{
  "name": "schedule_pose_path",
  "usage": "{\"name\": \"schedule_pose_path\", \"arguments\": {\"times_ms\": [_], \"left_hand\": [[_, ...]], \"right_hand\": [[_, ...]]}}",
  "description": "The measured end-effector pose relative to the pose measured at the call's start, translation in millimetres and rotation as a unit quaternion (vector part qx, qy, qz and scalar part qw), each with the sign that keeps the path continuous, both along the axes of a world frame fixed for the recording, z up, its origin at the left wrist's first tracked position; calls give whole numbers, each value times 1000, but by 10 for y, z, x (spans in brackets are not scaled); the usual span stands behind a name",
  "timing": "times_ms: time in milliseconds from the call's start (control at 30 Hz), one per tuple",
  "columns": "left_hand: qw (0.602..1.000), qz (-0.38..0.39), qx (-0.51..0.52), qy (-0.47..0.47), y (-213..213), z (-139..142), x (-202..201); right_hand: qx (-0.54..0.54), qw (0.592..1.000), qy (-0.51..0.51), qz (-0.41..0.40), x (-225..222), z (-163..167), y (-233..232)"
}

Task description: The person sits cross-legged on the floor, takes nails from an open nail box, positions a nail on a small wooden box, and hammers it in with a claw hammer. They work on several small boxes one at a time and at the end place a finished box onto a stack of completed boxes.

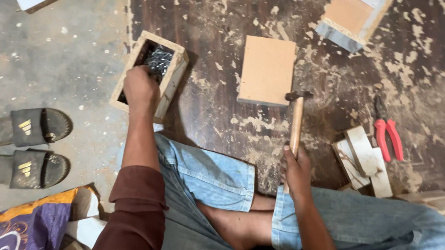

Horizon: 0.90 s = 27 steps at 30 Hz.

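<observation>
Left hand (141, 87) upper left, fingers curled into nail box (149, 74), picking nails. Right hand (298, 172) centre, fist gripping hammer (296, 121). Next: careful single-nail pinch.

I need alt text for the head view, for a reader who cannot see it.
A seated person's left hand reaches into a small open wooden box of metal nails, while the right hand grips a wooden-handled hammer beside a flat rectangular brown board; red-handled pliers lie further right.

I see one package only: an orange and purple patterned bag (15, 225) at the lower left corner (partly cut off), lying beside two dark sandals (24, 148).
</observation>
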State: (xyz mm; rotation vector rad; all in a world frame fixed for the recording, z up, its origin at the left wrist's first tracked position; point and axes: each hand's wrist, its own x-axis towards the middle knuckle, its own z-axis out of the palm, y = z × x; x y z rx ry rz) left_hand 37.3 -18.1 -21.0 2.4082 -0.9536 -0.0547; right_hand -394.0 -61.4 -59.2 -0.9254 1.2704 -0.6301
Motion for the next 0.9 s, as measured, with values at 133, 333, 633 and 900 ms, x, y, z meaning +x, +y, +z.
{"name": "schedule_pose_path", "arguments": {"times_ms": [133,333,633,900], "left_hand": [[999,19,-40,-3,14,73,-75],[944,15,-321,75,-27,-95,-55],[929,-125,-327,123,-85,17,-298],[909,-204,-228,284,-458,-325,-1508]], "right_hand": [[-4,1000,-2,12,-1,82,37],[-4,1000,-1,27,30,169,48],[-26,999,20,35,28,95,49],[-39,998,35,42,34,76,59]]}}
